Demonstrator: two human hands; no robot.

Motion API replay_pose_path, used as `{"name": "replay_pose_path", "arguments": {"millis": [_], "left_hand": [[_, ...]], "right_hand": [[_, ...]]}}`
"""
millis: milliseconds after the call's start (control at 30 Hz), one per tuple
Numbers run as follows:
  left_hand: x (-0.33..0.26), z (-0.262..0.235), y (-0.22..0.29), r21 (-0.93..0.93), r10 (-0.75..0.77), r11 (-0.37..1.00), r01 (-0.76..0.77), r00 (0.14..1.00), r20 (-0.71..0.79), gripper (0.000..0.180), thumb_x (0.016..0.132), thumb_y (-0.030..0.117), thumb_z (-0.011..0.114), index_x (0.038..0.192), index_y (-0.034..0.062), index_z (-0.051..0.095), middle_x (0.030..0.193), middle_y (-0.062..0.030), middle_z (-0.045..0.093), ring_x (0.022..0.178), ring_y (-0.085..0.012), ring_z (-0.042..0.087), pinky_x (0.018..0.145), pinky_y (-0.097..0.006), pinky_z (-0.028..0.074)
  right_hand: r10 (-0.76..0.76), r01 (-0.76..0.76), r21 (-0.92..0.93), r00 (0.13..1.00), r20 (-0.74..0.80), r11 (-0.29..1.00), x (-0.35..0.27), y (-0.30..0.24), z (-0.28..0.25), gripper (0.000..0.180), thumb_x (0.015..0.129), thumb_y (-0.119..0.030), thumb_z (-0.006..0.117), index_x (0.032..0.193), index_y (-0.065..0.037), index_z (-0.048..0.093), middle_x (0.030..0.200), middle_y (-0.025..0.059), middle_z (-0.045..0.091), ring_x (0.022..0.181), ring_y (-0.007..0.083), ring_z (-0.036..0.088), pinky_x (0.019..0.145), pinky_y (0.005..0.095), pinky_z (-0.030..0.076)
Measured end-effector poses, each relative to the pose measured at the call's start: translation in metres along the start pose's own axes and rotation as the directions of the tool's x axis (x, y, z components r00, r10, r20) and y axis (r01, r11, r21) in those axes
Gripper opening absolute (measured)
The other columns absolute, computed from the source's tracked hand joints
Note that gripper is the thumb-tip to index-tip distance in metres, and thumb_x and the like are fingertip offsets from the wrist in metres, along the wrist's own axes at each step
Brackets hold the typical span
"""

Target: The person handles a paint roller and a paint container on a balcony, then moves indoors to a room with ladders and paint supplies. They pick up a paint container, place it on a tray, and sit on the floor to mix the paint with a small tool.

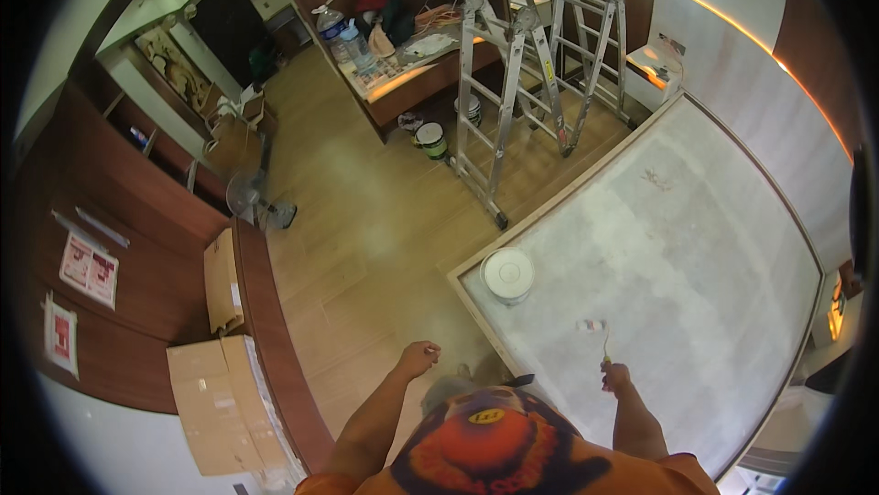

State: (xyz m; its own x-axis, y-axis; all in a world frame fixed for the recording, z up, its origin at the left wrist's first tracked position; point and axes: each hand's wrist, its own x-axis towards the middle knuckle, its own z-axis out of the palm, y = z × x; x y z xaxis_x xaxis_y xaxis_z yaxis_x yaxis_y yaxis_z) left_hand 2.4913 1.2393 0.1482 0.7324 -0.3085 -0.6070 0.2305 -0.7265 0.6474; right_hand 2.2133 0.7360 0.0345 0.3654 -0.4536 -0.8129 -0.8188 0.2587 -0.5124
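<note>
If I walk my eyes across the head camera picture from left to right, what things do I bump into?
Red posters → cardboard boxes → fan → left hand → white bucket lid → right hand holding a small paint roller → white platform.

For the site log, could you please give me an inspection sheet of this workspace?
Surface: large pale framed platform, patchy grey-white; wood floor beside it.
Job's things: small paint roller in the right hand; white lidded bucket on the platform corner.
Clutter: cardboard boxes, paint cans, water bottles on a counter.
Hands: right shut on the roller handle; left hand loosely closed, holding nothing visible.
Cables: orange coil on the counter, possibly a cord.
Surroundings: two folding ladders, floor fan, dark wood cabinets.
</note>
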Motion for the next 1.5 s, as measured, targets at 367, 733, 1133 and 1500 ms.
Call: {"name": "replay_pose_path", "arguments": {"millis": [367, 733, 1133, 1500], "left_hand": [[0.232, -0.015, 0.111, -0.144, 0.191, 0.976, -0.164, 0.962, 0.194, 0.033, 0.093, 0.022, 0.074, 0.120, 0.0030, 0.070, 0.092, -0.0095, 0.074, 0.076, -0.0159, 0.068, 0.069, -0.031, 0.056], [0.376, 0.034, 0.135, 0.246, 0.122, 0.947, -0.206, 0.941, 0.317, 0.065, 0.081, 0.027, 0.085, 0.131, -0.0056, 0.060, 0.111, -0.0164, 0.070, 0.098, -0.0239, 0.068, 0.084, -0.036, 0.055], [0.405, 0.065, 0.121, 0.237, 0.127, 0.948, -0.213, 0.935, 0.331, 0.079, 0.072, 0.029, 0.091, 0.137, -0.0047, 0.059, 0.122, -0.0248, 0.070, 0.113, -0.0350, 0.069, 0.097, -0.041, 0.054], [0.392, 0.064, 0.152, 0.489, -0.006, 0.866, -0.106, 0.975, 0.223, 0.061, 0.061, 0.024, 0.100, 0.099, 0.0001, 0.059, 0.092, -0.0113, 0.070, 0.083, -0.0226, 0.068, 0.075, -0.036, 0.057]], "right_hand": [[0.213, -0.222, 0.174, 0.974, 0.072, 0.959, -0.008, -0.029, 0.078, 0.031, 0.097, -0.031, 0.068, 0.091, -0.001, 0.066, 0.064, 0.0074, 0.057, 0.049, 0.0187, 0.057, 0.042, 0.0354, 0.046], [0.359, -0.254, 0.536, 0.928, -0.101, 0.805, -0.121, -0.025, 0.182, 0.030, 0.086, -0.009, 0.073, 0.114, -0.002, 0.065, 0.079, 0.0031, 0.061, 0.062, 0.0117, 0.056, 0.052, 0.0274, 0.044], [0.333, -0.220, 0.576, 0.938, -0.096, 0.787, -0.047, -0.042, 0.224, 0.038, 0.079, 0.002, 0.077, 0.114, -0.006, 0.063, 0.089, 0.0003, 0.060, 0.079, 0.0122, 0.057, 0.072, 0.0292, 0.047], [0.241, -0.122, 0.680, 0.967, -0.082, 0.723, 0.027, -0.034, 0.225, 0.039, 0.082, 0.000, 0.074, 0.118, -0.007, 0.062, 0.087, 0.0004, 0.059, 0.068, 0.0094, 0.053, 0.051, 0.0265, 0.041]]}}
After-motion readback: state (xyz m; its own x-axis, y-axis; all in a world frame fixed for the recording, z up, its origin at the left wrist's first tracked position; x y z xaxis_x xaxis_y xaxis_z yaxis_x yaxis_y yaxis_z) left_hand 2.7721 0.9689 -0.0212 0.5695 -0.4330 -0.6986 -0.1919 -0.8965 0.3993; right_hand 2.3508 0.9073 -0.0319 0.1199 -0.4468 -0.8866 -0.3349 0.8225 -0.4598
